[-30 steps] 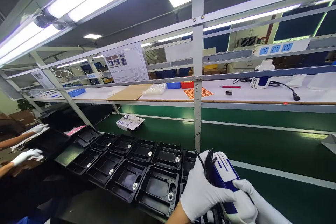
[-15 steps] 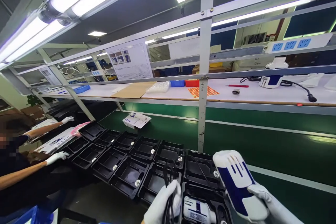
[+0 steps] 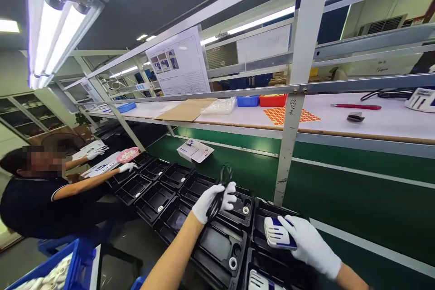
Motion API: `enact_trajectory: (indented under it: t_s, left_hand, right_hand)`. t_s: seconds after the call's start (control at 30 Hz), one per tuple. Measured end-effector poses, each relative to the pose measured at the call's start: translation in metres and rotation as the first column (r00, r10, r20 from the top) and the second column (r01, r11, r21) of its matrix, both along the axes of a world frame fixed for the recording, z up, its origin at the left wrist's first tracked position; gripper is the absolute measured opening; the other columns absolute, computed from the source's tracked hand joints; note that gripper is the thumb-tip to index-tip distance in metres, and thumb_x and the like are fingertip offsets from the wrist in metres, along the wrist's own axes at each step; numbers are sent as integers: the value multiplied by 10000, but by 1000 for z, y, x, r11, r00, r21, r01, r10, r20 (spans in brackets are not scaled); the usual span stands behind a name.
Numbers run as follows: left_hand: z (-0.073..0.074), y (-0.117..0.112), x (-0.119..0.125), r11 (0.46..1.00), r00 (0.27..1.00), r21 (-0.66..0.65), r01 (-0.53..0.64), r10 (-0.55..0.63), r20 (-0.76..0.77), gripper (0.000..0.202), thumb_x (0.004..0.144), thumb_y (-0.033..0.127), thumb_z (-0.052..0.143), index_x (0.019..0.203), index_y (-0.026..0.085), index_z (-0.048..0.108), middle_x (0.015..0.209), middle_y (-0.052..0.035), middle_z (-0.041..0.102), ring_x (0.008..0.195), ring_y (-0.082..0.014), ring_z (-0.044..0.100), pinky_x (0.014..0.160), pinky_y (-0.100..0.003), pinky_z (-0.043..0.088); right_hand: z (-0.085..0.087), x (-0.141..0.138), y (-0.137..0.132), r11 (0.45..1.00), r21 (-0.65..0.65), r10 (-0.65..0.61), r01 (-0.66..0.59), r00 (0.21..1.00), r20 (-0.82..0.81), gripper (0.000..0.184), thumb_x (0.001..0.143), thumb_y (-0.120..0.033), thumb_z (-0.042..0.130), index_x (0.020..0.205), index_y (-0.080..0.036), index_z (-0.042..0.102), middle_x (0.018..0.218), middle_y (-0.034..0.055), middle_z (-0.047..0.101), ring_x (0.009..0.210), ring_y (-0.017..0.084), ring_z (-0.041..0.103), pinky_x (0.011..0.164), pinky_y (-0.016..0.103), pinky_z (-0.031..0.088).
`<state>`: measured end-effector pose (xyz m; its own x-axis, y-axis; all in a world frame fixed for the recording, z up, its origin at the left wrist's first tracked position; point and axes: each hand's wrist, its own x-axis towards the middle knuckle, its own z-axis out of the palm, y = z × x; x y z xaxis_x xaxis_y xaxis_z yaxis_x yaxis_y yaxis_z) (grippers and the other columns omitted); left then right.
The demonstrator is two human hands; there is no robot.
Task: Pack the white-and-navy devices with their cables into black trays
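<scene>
A bundled black power cord [image 3: 216, 203] lies across the palm of my gloved left hand [image 3: 208, 201], the fingers curled round it over the trays. My gloved right hand [image 3: 304, 238] grips a white and dark blue handheld device [image 3: 277, 234] with slots in its casing. That device is low over a black plastic tray [image 3: 260, 210] on the right; whether it touches the tray is hidden. In the nearer tray below, a second white slotted device [image 3: 260, 280] is partly cut off by the frame. White rings sit in several trays, such as the ring [image 3: 233, 263].
Black trays [image 3: 154, 199] run in rows to the left, beside a green conveyor belt [image 3: 340, 195]. On it is a printed box [image 3: 195, 150]. A metal post [image 3: 287, 163] stands close behind. A co-worker [image 3: 30, 199] in white gloves works at the left. A blue bin [image 3: 76, 258] holds white parts.
My right hand has brought the device left and down to a tray. My left hand has lifted the cord up and away from the near tray. The view has turned left.
</scene>
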<state>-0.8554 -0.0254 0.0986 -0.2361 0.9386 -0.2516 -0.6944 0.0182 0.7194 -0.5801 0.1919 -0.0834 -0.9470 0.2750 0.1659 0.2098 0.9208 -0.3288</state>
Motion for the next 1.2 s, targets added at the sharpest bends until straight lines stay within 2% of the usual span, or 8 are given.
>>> enact_trajectory:
  t_s: [0.2,0.37,0.57,0.67,0.8,0.93,1.07,1.2]
  left_hand:
    - [-45,87,9,906,917,-235,353,-384,-102,373,849,381,627,1049,73,695,798,-112,740,604,-180,669,493,-242,472]
    - [-69,110,8,895,926,-386,225,-319,-200,316,966,238,420,865,100,686,710,-75,720,432,-108,543,407,-213,357]
    - [-64,118,9,838,910,-511,192,-347,-226,397,1032,242,364,919,108,719,537,-36,627,407,-117,509,379,-200,290]
    - [-55,121,12,800,889,-565,202,-391,-237,368,1027,241,370,868,137,685,518,-36,623,379,-110,456,392,-196,282]
    - [-55,125,22,762,836,-595,257,-484,-259,272,974,224,436,817,162,650,543,-35,638,410,-125,470,450,-217,331]
    - [-62,127,28,835,741,-463,299,-509,-438,122,879,214,615,890,148,718,739,-22,713,621,-142,585,643,-259,456]
    - [-63,132,22,920,853,-326,218,-342,-395,514,1008,579,427,970,133,681,865,-77,724,498,-129,529,518,-283,385]
    - [-61,156,38,972,914,-114,-207,151,-377,699,881,830,497,932,143,619,937,-103,723,494,-60,426,451,-219,241]
  right_hand:
    - [-92,-67,9,984,114,-162,139,963,216,851,669,-152,670,1511,-102,556,1328,253,673,1115,416,656,952,525,531]
    - [-115,-79,17,985,84,-173,154,933,317,882,658,-248,695,1514,-87,552,1213,230,721,1054,390,689,923,473,552]
    - [-122,-84,17,986,103,-158,133,944,291,868,596,-326,820,1414,-89,650,1193,239,736,1105,435,682,974,531,548]
    - [-101,-80,19,983,144,-148,117,963,227,614,706,-391,839,1246,-112,749,1162,228,748,1116,435,679,985,547,547]
    - [-30,-75,31,924,290,-190,248,958,-215,423,1025,-321,526,1382,-132,653,1297,216,696,1204,360,647,1046,544,519]
    - [44,-75,43,929,370,155,-25,932,-327,491,920,-167,570,1408,-190,622,1310,145,705,1249,328,621,1084,526,500]
    - [65,-71,38,990,-119,-88,79,993,-74,340,976,-330,488,1175,-197,730,1049,121,766,958,303,700,873,455,564]
    - [60,-79,10,714,-668,-302,209,953,-25,498,905,-641,532,1025,-211,752,1052,112,781,992,334,701,915,439,549]
